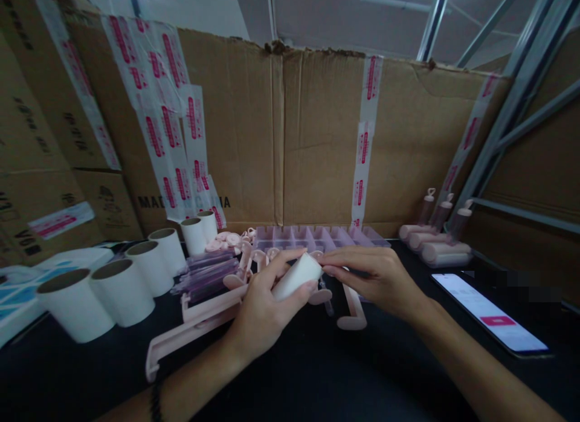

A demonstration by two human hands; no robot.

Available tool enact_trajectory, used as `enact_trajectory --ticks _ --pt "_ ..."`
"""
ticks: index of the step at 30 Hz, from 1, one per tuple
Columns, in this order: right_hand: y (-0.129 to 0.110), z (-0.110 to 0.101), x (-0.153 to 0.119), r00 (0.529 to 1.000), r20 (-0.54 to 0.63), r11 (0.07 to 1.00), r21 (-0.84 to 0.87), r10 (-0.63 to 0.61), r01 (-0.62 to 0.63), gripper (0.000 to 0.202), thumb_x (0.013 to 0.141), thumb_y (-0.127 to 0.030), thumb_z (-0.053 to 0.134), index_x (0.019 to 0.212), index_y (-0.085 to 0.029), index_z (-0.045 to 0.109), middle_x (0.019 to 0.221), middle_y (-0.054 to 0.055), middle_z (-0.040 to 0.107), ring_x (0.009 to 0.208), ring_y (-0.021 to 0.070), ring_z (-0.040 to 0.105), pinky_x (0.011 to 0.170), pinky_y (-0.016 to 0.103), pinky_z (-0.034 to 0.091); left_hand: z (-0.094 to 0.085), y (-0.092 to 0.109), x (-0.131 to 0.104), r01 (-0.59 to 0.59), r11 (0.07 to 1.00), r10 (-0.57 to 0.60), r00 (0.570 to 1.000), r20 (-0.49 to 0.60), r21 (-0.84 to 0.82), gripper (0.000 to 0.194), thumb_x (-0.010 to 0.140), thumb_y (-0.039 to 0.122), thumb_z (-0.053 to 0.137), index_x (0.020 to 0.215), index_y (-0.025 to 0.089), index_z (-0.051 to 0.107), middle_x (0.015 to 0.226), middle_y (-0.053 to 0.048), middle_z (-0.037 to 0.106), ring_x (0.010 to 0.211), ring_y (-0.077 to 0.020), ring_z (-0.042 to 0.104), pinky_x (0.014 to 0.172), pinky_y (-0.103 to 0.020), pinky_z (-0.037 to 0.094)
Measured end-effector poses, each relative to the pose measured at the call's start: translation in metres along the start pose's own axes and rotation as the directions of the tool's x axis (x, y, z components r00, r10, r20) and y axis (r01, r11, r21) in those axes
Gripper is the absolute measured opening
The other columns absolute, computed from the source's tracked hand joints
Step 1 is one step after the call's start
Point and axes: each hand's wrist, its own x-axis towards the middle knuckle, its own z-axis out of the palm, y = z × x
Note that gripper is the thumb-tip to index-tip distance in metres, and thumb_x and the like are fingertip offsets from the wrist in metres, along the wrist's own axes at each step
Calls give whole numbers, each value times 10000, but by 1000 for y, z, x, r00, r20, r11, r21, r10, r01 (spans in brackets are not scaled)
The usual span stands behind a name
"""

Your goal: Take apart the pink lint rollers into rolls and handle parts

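Observation:
My left hand [267,307] is wrapped round a white sticky-paper roll, of the lint roller kind [296,278], which tilts up to the right. Close against the roll's upper right end, my right hand [374,274] has its thumb and fingers pinched together. What lies between those fingertips is too small to make out. Below and behind the hands are pink plastic roller frames; one pink frame [353,307] lies under my right hand, and a long pink handle part [199,325] lies beside my left wrist.
Several white rolls [122,292] stand at left. Purple clear sleeves [208,274] and pink round caps [224,240] lie behind them. A purple divided tray [312,236] sits against the cardboard wall [317,138]. Finished-looking pink rollers [446,253] and a lit phone [492,313] are at right.

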Motion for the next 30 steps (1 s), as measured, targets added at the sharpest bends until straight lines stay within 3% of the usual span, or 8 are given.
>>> enact_trajectory --ticks 5,10,13,18,23,30 --pt "9 -3 -5 997 83 1000 -1 -6 6 257 978 -195 639 1211 -253 732 1135 12 775 1034 187 746 910 285 597 0 -4 1 -7 1000 8 997 72 -21 372 887 287 685 1254 276 624 1175 -17 689 1047 -215 656 961 -344 495" --pt "12 -5 -7 992 127 1000 7 -14 14 296 972 -159 627 1235 -257 719 1092 -7 787 924 148 767 793 201 581 -1 -6 1 20 1000 -18 992 122 -18 389 903 312 675 1283 270 602 1166 -21 698 1035 -212 663 971 -349 484" --pt "12 -5 -8 991 134 1000 3 -7 6 284 968 -169 631 1222 -251 726 1054 -8 794 878 143 768 750 191 569 -2 -2 1 19 1000 -17 992 127 -10 401 897 318 678 1285 254 600 1161 -31 703 1028 -217 667 950 -345 497" --pt "10 -7 -7 991 127 999 -34 41 -37 229 968 -172 614 1138 -206 763 972 19 804 779 144 759 665 190 551 2 8 -3 -23 998 35 974 224 -56 410 871 313 710 1263 243 617 1184 -37 708 1055 -222 671 911 -312 513" --pt "-1 -11 -3 996 28 993 71 89 -91 213 943 -189 673 1132 -197 771 1048 28 798 890 157 767 771 190 572 2 6 -3 -2 994 18 990 142 -108 439 884 374 717 1290 252 602 1156 -34 700 1052 -210 663 861 -278 518" --pt "-4 -13 -3 973 135 967 152 186 -206 297 930 -247 698 1222 -215 739 1116 27 782 961 190 755 772 221 598 -6 5 2 -43 998 48 989 140 -39 449 857 384 744 1276 255 647 1209 -21 723 1100 -214 675 929 -291 524"
